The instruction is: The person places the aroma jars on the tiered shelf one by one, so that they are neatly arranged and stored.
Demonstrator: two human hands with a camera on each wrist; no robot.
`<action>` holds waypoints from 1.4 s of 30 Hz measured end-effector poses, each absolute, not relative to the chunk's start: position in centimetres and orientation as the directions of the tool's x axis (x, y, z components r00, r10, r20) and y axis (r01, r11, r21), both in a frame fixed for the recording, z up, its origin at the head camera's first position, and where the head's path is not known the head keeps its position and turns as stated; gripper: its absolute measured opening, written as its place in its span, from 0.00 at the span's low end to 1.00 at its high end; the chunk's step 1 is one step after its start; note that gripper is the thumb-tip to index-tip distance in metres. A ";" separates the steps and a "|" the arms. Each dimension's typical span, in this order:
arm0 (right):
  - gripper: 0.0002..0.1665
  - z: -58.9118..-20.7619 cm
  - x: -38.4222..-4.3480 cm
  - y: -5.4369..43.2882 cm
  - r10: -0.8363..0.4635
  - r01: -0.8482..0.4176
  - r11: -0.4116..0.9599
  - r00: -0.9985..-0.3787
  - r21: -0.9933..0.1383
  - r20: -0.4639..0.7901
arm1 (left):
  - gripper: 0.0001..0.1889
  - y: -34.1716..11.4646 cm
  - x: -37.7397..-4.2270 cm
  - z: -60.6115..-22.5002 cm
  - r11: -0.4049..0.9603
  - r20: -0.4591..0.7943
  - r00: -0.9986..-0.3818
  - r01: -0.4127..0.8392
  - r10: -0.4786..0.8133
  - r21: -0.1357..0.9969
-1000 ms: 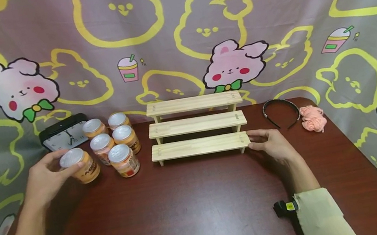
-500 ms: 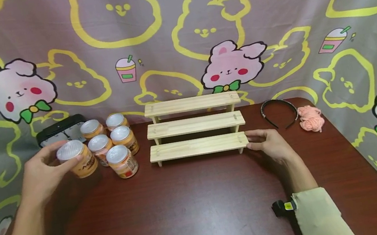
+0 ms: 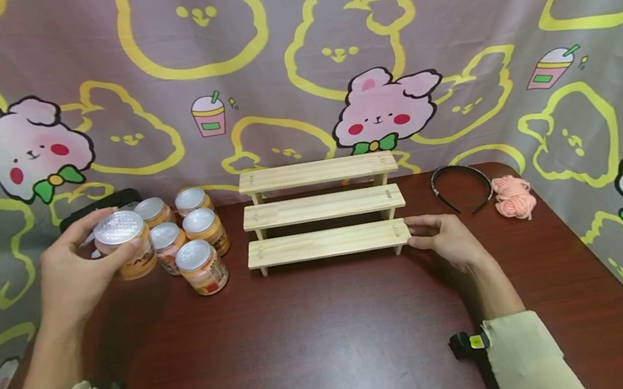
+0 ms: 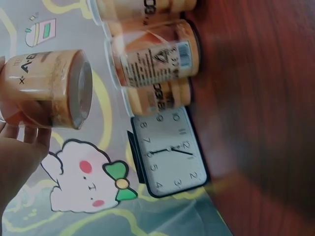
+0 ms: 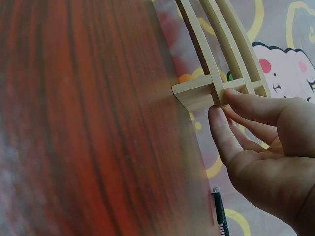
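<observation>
My left hand (image 3: 70, 273) holds an orange can (image 3: 119, 226) with a silvery lid, thumb on the near side and fingers behind. In the left wrist view that can (image 4: 44, 91) is raised off the table, its base showing. Several similar cans (image 3: 202, 266) stand grouped just to its right. At the table's middle stands a three-step wooden display rack (image 3: 328, 243). My right hand (image 3: 447, 241) pinches the right end of its lowest step; in the right wrist view, the thumb and fingers meet at the corner of the rack (image 5: 197, 88).
Behind the held can, a black-framed clock (image 4: 170, 152) leans near the patterned curtain (image 3: 269, 79). On the right lie a black headband (image 3: 486, 177) and a ball of pink yarn (image 3: 514, 196). The dark wooden table (image 3: 311, 344) extends in front of the rack.
My left hand has raised the can and moved it slightly away from me, covering more of the clock. The right hand stays at the rack's end.
</observation>
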State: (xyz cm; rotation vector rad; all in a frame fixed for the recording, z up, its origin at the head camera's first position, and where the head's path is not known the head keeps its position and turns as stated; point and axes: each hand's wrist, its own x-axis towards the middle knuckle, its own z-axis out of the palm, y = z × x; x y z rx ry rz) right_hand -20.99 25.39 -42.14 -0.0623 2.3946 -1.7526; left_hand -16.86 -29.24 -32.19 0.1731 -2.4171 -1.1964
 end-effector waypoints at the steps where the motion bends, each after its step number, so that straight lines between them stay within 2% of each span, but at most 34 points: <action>1: 0.31 -42.2 -21.0 25.4 -0.137 0.068 0.307 -0.984 -0.949 -0.115 | 0.35 -29.0 -16.9 -32.1 0.622 0.328 -0.898 0.083 -0.292 0.779; 15: 0.30 -42.1 -21.1 25.6 -0.142 0.059 0.314 -0.984 -0.948 -0.109 | 0.33 -26.1 -18.0 -30.5 0.621 0.378 -0.897 0.164 -0.229 0.766; 42: 0.30 -42.1 -20.8 25.4 -0.160 0.045 0.282 -0.983 -0.958 -0.094 | 0.33 -20.7 -20.3 -28.3 0.460 0.377 -0.916 0.278 -0.138 0.844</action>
